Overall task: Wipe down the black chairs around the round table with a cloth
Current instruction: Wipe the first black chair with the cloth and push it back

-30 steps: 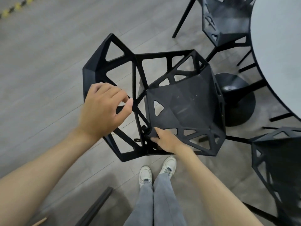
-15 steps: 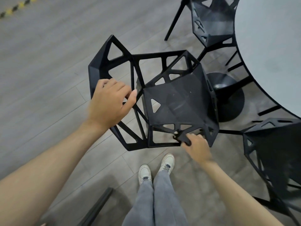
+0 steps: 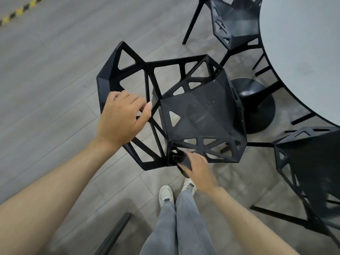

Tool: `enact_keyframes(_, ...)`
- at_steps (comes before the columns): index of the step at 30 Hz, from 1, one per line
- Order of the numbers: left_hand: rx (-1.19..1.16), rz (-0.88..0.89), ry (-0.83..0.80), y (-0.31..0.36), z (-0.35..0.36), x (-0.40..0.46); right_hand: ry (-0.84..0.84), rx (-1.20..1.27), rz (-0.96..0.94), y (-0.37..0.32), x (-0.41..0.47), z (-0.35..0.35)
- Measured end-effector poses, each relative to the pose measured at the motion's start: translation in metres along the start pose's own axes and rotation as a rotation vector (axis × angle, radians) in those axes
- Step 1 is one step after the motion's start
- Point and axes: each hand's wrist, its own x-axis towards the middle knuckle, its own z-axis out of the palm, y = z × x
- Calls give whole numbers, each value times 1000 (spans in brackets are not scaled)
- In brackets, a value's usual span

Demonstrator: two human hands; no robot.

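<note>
Black and angular, the nearest chair [image 3: 200,115] stood just in front of the person, its faceted seat cut through with triangular holes and its open-frame back turned toward the left of the view; the left hand [image 3: 121,116] lay over a bar of that back, fingers curled down round it and thumb stretched toward the seat edge; the right hand [image 3: 197,167] was at the seat's near edge, blurred, pinching a dark cloth [image 3: 181,161] bunched against the frame at the near-left corner — how tightly the fingers closed on it could not be told. Two more black chairs stood close by: one [image 3: 233,21] at the top of the view, tucked against the round table [image 3: 301,52], and another [image 3: 312,166] on the right (only partly in view). Between them the table's dark pedestal base [image 3: 257,109] sat on the grey plank floor [image 3: 55,70]; white shoes [image 3: 166,195] and grey trousers showed below — a yellow-and-black striped strip [image 3: 20,11] crossed the far left corner.
</note>
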Motion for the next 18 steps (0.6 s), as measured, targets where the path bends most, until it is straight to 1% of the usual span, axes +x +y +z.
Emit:
enact_keyframes(4, 3, 5, 13, -1, 0, 0, 160, -14, 332, 60, -8, -32)
enact_keyframes(6, -4, -4, 14, -1, -1, 0, 188, 22, 509, 90, -12, -44)
enact_keyframes(8, -10, -15, 19, 0, -1, 0, 196, 46, 615, 103, -12, -47)
enact_keyframes(10, -10, -24, 19, 0, -2, 0, 212, 39, 611, 93, -11, -40)
enact_keyframes(12, -12, -30, 15, 0, -2, 0, 217, 40, 545, 62, -7, -27)
enact_keyframes(16, -28, -34, 14, 2, -3, 1, 202, 69, 340, -8, 9, 4)
enact_keyframes(18, -40, -34, 12, 1, -4, 1, 190, 68, 259, -15, 12, 13)
